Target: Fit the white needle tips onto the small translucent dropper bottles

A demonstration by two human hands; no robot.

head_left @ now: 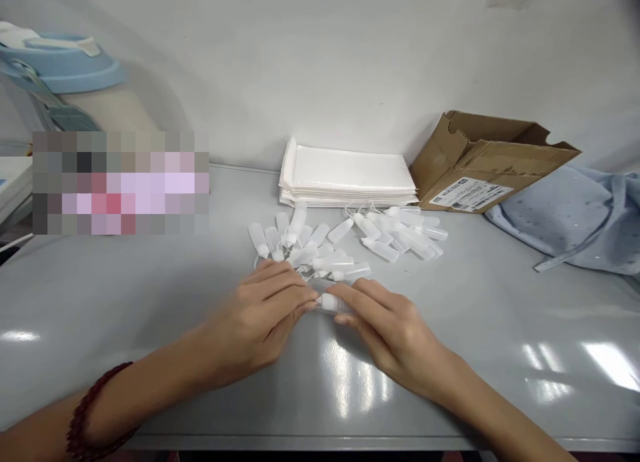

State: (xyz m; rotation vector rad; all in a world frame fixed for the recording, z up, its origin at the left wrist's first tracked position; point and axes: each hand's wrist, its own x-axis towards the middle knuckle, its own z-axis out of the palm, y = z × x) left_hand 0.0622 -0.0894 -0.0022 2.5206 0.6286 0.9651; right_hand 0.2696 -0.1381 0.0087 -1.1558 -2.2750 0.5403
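A small translucent bottle with a white cap [329,303] lies sideways between my hands. My right hand [387,319] is closed round its body, thumb below and fingers above. The fingertips of my left hand [270,309] are pinched together at the cap's tip; whatever else they grip there is hidden. Just beyond my hands, a loose pile of similar bottles [333,262] lies on the grey table [210,409]. A second pile of these bottles [413,235] sits behind and to the right.
White padded envelopes [355,169] are stacked against the wall. An open cardboard box [500,155] leans right of them, beside a light blue cloth [590,209]. A blue-lidded container [75,69] stands at the back left, near a blurred-out patch.
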